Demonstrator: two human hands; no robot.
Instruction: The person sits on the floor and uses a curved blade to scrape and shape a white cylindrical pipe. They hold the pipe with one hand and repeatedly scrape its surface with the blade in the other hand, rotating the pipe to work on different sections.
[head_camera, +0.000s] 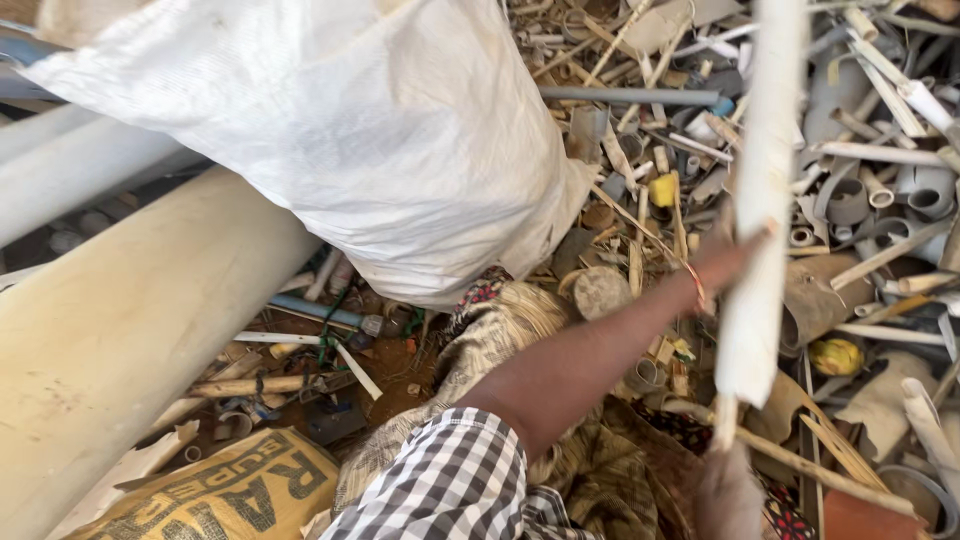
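A long white plastic strip (762, 190) is running down the right of the frame from the top edge to lower centre right, slightly tilted. The right hand (728, 262) is reaching out at centre right from a checked sleeve (450, 480), with a thin orange band (695, 285) around the wrist. The hand is sitting against the left edge of the strip and is partly hidden behind it, so whether the fingers are closing around it cannot be told. The left hand (728, 495) is showing blurred at the bottom centre right, just under the lower end of the strip, where a thin stick (724, 420) is poking out; its grip cannot be told either.

A big white woven sack (370, 130) is filling the upper middle of the frame. Large cream pipes (120, 330) are slanting across the left side. A heap of cut pipe scraps (880, 190) is spreading over the upper right, with a small yellow piece (663, 190) among them. A tan printed sack (230, 495) is lying at the bottom left.
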